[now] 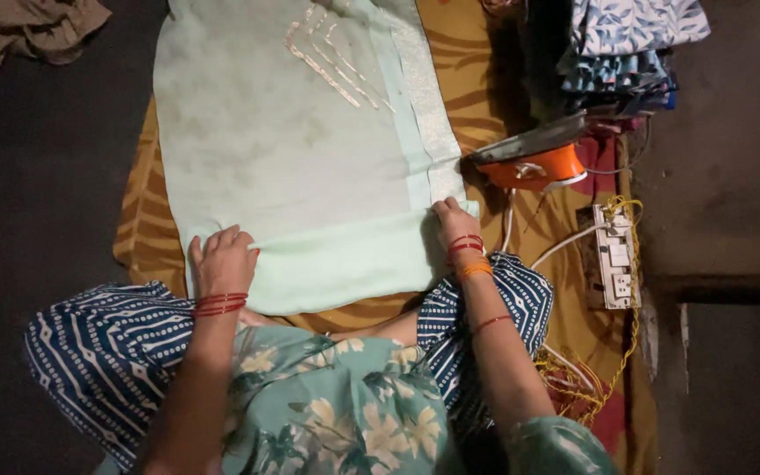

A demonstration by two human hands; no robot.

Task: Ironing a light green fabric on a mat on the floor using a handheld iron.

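- Both hands are down on the near fold of a mint cloth (292, 167): the left hand (222, 259) pinches the folded edge at its left end, fingers curled over it, red bangles on the wrist.
- The right hand (452, 224) grips the same fold at the right corner, with red and orange bangles on that wrist.
- The cloth lies spread flat on a mustard striped sheet (138, 220) on the floor, its near edge turned back toward the person's lap. It has a pale shiny border down the right side and some gold streaks up top.
- An orange iron (534, 163) sits just right of the cloth, close to the right hand but not touching it.
- A white power strip (617, 255) lies further right, with a white cord and tangled yellow wire (587, 387) around it.
- A stack of folded printed clothes (631, 48) is behind the iron.
- A crumpled beige cloth (32, 31) is off in the top left corner, well apart.
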